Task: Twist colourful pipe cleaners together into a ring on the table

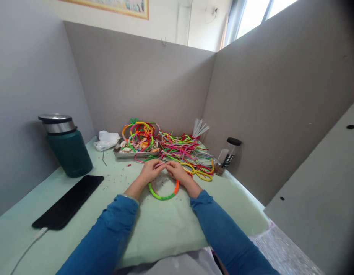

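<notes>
Plainly, one fuzzy ring (162, 198) sits straight ahead of the person, its near arc seeming to rest on the pale green tablecloth (165, 229). Being round, it has no real long axis; what counts is that it spreads toward six o'clock from the place at twelve where the two hands nearly meet. The left hand (150, 171) comes in from about eleven and the right hand (177, 172) from about one, neither clearly nearer, both pinched narrow on the far arc (a bit of pink shows by the left one, but the exact spot of the grip is covered). Counting outward from the ring's centre: one metal tray (137, 155) toward eleven, bearing shells (127, 150) and several coloured hoops (145, 131) too tangled to number; one heap of fuzzy stems (179, 147) at one, likewise past counting; several white strips (198, 129) just beyond; two yellow loops (204, 178) between two and three; one black-capped bottle (229, 156) farther that way. Opposite are one white packet (106, 141) at ten, one teal flask (69, 152) between nine and ten, and one dark phone (69, 202) near nine, with one white cable (30, 244) attached.
</notes>
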{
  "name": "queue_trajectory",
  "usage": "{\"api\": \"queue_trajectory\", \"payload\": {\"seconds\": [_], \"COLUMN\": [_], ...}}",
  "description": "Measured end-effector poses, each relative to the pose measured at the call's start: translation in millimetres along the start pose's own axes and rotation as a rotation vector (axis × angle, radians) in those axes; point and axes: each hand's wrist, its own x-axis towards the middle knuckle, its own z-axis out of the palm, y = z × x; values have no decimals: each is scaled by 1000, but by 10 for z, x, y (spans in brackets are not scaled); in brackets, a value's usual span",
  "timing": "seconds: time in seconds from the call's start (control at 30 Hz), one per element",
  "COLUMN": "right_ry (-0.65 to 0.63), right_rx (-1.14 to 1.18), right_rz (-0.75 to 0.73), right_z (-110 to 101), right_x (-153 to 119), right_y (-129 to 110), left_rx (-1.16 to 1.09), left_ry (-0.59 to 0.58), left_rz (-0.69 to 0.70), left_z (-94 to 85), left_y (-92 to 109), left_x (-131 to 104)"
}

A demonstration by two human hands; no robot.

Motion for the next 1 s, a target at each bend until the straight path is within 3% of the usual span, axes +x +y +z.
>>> {"api": "queue_trajectory", "payload": {"seconds": [0.27, 1.0], "right_ry": [-17, -2], "right_rx": [-29, -35], "right_rz": [0, -1], "right_z": [19, 17], "right_x": [-24, -15], "right_y": [-57, -40], "left_rx": [-263, -326], "left_ry": [-8, -8], "left_rz": [-157, -220], "left_z": [14, -9], "left_y": [-47, 66], "left_x": [1, -4]}}
